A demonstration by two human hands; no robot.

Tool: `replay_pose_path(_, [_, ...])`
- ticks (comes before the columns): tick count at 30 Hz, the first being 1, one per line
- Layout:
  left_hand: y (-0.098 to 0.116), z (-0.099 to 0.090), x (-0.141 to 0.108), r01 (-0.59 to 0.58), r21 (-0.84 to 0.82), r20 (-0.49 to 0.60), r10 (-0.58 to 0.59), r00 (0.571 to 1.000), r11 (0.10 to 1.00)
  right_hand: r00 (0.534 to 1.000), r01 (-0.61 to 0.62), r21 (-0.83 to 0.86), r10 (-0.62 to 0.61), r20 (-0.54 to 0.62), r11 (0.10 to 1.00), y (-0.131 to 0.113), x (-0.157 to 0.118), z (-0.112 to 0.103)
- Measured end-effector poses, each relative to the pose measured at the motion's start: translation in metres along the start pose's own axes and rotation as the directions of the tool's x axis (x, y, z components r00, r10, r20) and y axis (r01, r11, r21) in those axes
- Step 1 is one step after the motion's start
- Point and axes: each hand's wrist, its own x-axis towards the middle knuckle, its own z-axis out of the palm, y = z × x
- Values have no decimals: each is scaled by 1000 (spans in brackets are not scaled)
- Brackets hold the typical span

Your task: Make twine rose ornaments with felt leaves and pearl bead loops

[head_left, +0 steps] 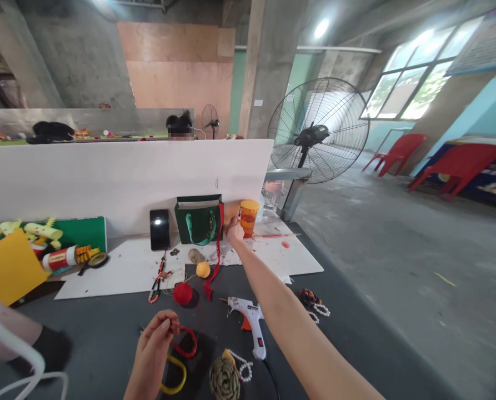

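Observation:
My left hand hovers over the dark table with thumb and fingers pinched together on a small reddish-brown piece that I cannot name. Below it are a red loop and a yellow loop, which look like scissors handles partly hidden by the hand. My right arm stretches far forward. My right hand is closed between a dark green paper bag and an orange plastic cup, right beside the cup; what its fingers hold is hidden. Red ribbon hangs down the bag's side.
A white glue gun lies under my right forearm. Red yarn, a yellow ball, a coiled olive cord piece and a beaded string are nearby. A white partition stands behind; a large fan stands beyond the right end.

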Motion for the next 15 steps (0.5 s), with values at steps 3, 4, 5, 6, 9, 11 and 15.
replay_pose_path(3, [0,0,0,15,13,8,-15,1000,1000,1000,-8,6,8,5,1000,-1,1,0])
replay_pose_path(4, [0,0,0,15,16,7,-15,1000,1000,1000,-6,7,6,6,1000,-1,2,0])
replay_pose_path(5, [-1,0,0,12,17,7,-12,1000,1000,1000,-2,6,2,8,1000,0,2,0])
replay_pose_path(6, [-1,0,0,8,15,7,-8,1000,1000,1000,2,5,-2,10,1000,0,2,0])
replay_pose_path(9, [-1,-1,0,9,4,7,-9,1000,1000,1000,12,-4,-11,21,1000,0,5,-1])
replay_pose_path(11, [-1,-1,0,17,0,6,-17,1000,1000,999,18,-13,-18,31,1000,-1,8,-2])
replay_pose_path(15, [-3,-3,0,17,-5,6,-17,1000,1000,998,61,-31,-60,35,998,-2,15,-4])
